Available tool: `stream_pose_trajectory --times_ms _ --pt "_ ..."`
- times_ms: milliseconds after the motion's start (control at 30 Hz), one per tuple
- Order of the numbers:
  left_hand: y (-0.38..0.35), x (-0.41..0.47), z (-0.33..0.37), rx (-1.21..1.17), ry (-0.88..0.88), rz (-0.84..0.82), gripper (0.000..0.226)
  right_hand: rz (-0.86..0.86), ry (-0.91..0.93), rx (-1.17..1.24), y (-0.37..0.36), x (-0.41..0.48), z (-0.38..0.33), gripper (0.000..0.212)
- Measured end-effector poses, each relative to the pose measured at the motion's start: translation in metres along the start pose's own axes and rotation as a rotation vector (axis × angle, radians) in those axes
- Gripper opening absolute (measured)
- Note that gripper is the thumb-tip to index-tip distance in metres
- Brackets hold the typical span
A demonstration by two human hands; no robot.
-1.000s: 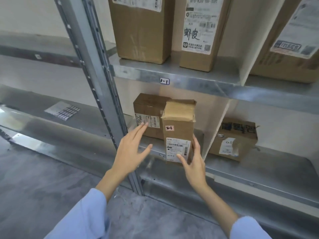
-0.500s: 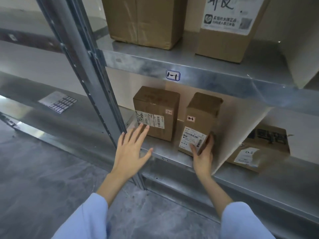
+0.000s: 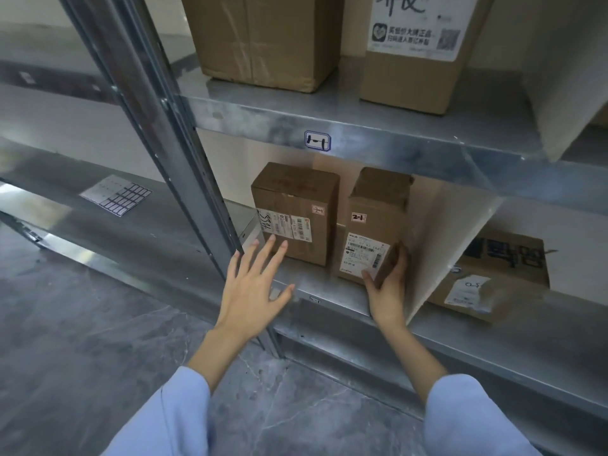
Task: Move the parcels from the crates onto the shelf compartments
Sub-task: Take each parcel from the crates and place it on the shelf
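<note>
A narrow brown parcel (image 3: 371,222) marked 2-1 stands upright on the lower metal shelf (image 3: 316,287), right of a wider brown parcel (image 3: 296,209). My right hand (image 3: 388,284) grips the narrow parcel at its lower right corner, thumb on the front label and fingers round the side. My left hand (image 3: 253,284) hovers with straight, spread fingers just in front of the wider parcel's lower left corner, holding nothing. Both parcels sit in the compartment left of a white divider (image 3: 441,245).
A steel upright post (image 3: 171,126) runs diagonally left of my left hand. Two large boxes (image 3: 263,37) stand on the shelf above, tagged 1-1 (image 3: 317,140). Another parcel (image 3: 493,274) lies right of the divider. A sticker sheet (image 3: 115,195) lies on the left shelf. Grey floor lies below.
The narrow parcel went from the shelf's front edge deeper into the compartment, carried by my right hand. My left hand stayed spread near the wider parcel. The view moved closer.
</note>
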State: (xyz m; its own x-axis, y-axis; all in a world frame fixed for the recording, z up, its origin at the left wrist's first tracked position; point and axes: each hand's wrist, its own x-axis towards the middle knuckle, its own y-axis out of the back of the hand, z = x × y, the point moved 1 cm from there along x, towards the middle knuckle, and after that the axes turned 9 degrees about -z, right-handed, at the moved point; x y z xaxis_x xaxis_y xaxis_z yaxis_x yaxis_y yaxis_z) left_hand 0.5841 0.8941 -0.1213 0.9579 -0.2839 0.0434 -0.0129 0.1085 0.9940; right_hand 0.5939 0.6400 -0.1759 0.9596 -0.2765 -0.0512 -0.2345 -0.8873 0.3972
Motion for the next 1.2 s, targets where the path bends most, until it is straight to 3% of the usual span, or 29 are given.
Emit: stream_pose_trajectory --times_ms 200,400,600,867,1200 --pt "0.015 -0.030 0.005 0.011 -0.043 0.013 0.074 0.028 0.027 -0.130 0.005 -0.044 -0.001 0.080" --pt "0.040 -0.078 0.022 -0.032 -0.155 0.041 0.075 0.001 0.047 -0.465 0.019 -0.118 -0.026 0.070" --pt "0.062 -0.108 0.070 -0.071 -0.323 0.059 0.075 0.102 -0.018 -0.683 0.073 -0.185 -0.040 0.073" --pt "0.076 -0.124 0.226 -0.125 -0.652 0.062 0.075 0.347 -0.205 -0.762 0.218 -0.276 -0.016 0.075" --pt "0.074 -0.177 0.492 -0.187 -1.030 0.029 0.081 0.557 -0.543 -0.875 0.440 -0.417 0.054 0.074"
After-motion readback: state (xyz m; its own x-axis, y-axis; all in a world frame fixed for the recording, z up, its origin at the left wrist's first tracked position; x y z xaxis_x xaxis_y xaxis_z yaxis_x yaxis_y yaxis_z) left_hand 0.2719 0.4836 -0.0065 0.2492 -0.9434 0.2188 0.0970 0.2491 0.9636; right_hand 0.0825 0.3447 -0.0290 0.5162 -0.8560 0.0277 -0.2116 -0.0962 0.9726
